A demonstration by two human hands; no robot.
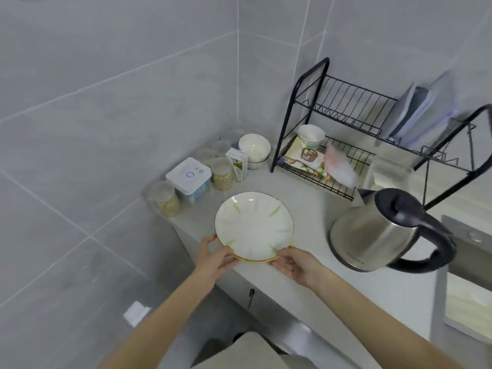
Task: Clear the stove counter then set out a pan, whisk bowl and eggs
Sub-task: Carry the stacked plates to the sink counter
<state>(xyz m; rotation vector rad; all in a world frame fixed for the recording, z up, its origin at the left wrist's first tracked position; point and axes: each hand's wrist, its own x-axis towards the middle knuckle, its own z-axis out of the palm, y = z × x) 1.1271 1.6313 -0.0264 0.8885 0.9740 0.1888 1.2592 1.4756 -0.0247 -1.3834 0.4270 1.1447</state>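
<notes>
Left hand (pixel 215 258) and right hand (pixel 295 265) are gripping the near rim of two stacked plates (pixel 254 226) at the front edge of the counter (pixel 300 206). Open surface is lying between plates and kettle (pixel 378 235). Farther back, clear jars (pixel 165 201) are holding grainy food near stacked bowls (pixel 254 149).

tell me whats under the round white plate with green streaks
A yellow-rimmed plate: only its front edge shows beneath the round white green-streaked plate. Its face, and anything below it, is covered.
</notes>
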